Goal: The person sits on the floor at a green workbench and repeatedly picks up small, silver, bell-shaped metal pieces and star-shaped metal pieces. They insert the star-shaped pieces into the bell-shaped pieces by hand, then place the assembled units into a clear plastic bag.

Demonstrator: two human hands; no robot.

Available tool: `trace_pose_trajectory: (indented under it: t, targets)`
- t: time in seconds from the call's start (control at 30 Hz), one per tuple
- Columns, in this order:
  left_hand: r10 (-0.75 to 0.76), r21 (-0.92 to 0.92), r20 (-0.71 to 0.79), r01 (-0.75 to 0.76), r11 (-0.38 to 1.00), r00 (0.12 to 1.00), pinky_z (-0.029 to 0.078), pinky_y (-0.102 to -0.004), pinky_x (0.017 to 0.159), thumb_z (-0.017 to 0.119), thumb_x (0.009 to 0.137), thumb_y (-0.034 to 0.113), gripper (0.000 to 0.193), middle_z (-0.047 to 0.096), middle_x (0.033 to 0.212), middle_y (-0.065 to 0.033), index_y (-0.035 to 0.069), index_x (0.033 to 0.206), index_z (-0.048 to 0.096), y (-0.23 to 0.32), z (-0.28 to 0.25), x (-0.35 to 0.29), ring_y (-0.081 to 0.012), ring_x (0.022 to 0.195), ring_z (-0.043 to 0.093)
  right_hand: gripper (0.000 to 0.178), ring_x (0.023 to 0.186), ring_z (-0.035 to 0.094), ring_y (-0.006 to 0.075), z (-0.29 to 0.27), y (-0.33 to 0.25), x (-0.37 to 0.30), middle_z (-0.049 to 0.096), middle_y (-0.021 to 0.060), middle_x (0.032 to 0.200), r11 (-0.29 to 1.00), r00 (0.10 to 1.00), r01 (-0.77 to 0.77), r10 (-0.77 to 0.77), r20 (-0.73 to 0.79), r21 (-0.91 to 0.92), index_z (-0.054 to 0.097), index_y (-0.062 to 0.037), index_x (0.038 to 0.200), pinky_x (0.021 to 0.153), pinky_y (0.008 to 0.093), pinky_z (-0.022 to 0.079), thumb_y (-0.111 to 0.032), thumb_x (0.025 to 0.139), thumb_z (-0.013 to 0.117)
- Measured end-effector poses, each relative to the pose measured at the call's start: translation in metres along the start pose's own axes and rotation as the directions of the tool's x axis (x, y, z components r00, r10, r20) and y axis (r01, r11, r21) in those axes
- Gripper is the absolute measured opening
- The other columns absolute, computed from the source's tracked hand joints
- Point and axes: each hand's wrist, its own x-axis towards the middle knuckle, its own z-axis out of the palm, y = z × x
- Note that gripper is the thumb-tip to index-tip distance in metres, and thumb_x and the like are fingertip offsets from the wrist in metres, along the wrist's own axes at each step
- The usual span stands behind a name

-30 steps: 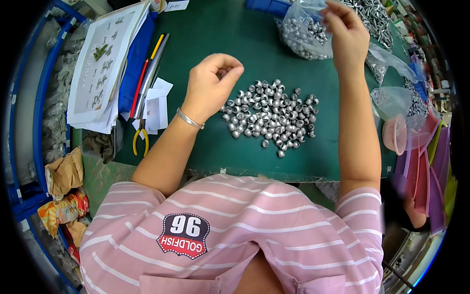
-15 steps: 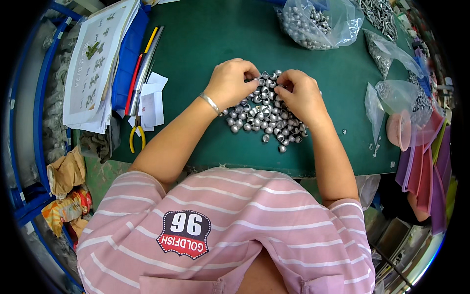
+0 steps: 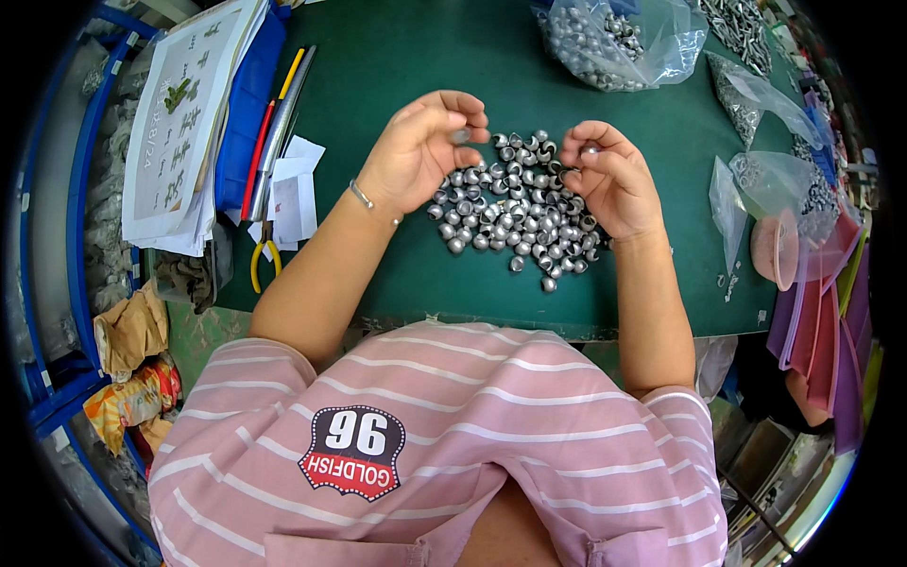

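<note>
A loose pile of small, round, hollow silver metal caps (image 3: 515, 213) lies on the green tabletop, several with their dark openings showing. At the pile's far left side, my left hand (image 3: 420, 156) is turned partly palm up, its curled fingers holding one metal cap (image 3: 460, 136). On the pile's right side my right hand (image 3: 616, 180) is raised a little, pinching another metal cap (image 3: 590, 147) between thumb and fingers. A metal bangle (image 3: 360, 195) is on my left wrist.
Clear bags of metal parts (image 3: 605, 47) stand at the far right, near a pink cup (image 3: 777, 250). On the left are a blue bin (image 3: 253, 104) with paper sheets (image 3: 179, 123), red and yellow pencils (image 3: 260, 156), and yellow-handled pliers (image 3: 265, 255).
Both hands have come up from the far edge of the pile and moved apart, the left to the left, the right to the right. A metal cap now shows in each.
</note>
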Motion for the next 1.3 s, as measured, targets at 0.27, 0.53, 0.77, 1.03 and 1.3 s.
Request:
trace_pose_trajectory:
  t: [0.27, 0.53, 0.77, 1.03, 1.3]
  targets:
    - [0.219, 0.963, 0.264, -0.268, -0.008, 0.939, 0.047, -0.0380, 0.079, 0.064, 0.074, 0.009, 0.016, 0.058, 0.091, -0.0117, 0.006, 0.090, 0.065, -0.022, 0.003, 0.035, -0.0305, 0.087, 0.058, 0.016, 0.081, 0.060, 0.0324, 0.032, 0.020, 0.030, 0.063, 0.0162, 0.090, 0.069, 0.922, 0.188, -0.357, 0.151, -0.980, 0.063, -0.0014, 0.089, 0.071, 0.0373, 0.048, -0.003, 0.073, 0.062]
    - [0.239, 0.921, 0.016, -0.107, 0.375, 0.971, 0.048, -0.0259, 0.068, 0.066, 0.072, 0.002, 0.026, 0.060, 0.083, -0.0056, 0.003, 0.098, 0.065, -0.014, 0.008, 0.020, -0.0123, 0.073, 0.058, 0.018, 0.085, 0.061, 0.0316, 0.037, 0.021, 0.043, 0.063, 0.0160, 0.088, 0.143, 0.981, 0.079, -0.190, 0.051, -0.986, 0.059, -0.0006, 0.091, 0.074, 0.0372, 0.047, -0.003, 0.074, 0.062]
    - [-0.037, -0.066, 0.051, 0.040, 0.997, 0.998, 0.042, -0.0184, 0.054, 0.063, 0.077, 0.003, 0.022, 0.061, 0.082, -0.0055, -0.002, 0.098, 0.061, 0.004, 0.010, 0.000, -0.0077, 0.067, 0.051, 0.014, 0.065, 0.050, 0.0112, 0.017, -0.004, 0.034, 0.060, 0.0078, 0.080, 0.990, 0.995, 0.052, -0.039, -0.095, 0.135, 0.058, -0.0006, 0.092, 0.045, 0.0200, 0.034, -0.012, 0.083, 0.056]
    - [0.232, 0.961, 0.096, -0.151, 0.232, 0.968, 0.049, -0.0323, 0.070, 0.066, 0.074, 0.017, 0.015, 0.063, 0.079, -0.0116, 0.002, 0.080, 0.067, -0.002, 0.012, 0.023, -0.0234, 0.072, 0.061, 0.015, 0.068, 0.052, 0.0133, 0.008, -0.003, 0.035, 0.060, 0.0072, 0.089, 0.345, 0.974, 0.092, -0.226, 0.012, -0.934, 0.063, 0.0002, 0.093, 0.056, 0.0248, 0.041, -0.001, 0.078, 0.061]
    - [0.066, 0.987, 0.109, -0.116, 0.111, 0.992, 0.050, -0.0304, 0.071, 0.067, 0.072, 0.010, 0.017, 0.065, 0.082, -0.0129, 0.000, 0.086, 0.067, -0.013, 0.018, 0.031, -0.0211, 0.072, 0.063, 0.017, 0.084, 0.060, 0.0299, 0.022, -0.001, 0.041, 0.061, 0.0150, 0.087, -0.045, 0.996, 0.038, -0.083, 0.042, -0.998, 0.064, -0.0022, 0.090, 0.076, 0.0367, 0.047, -0.002, 0.073, 0.061]
